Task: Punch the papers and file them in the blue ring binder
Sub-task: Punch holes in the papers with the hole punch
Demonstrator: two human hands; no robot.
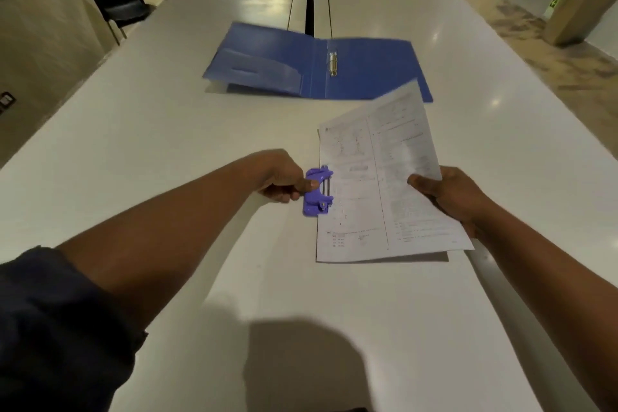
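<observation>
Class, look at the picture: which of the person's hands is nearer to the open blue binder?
Right, narrowly. The right hand grips the papers, whose far corner overlaps the binder. The left hand holds the purple punch, below the binder's middle.

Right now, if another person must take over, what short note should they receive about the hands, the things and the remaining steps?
Left hand: gripping the purple hole punch, set on the papers' left edge.
Right hand: holding the papers by the right edge.
Blue ring binder: lying open on the white table beyond the papers, nothing filed on its rings.
Whether holes are punched, I cannot tell.
Left: finish punching, put the papers on the rings.
</observation>
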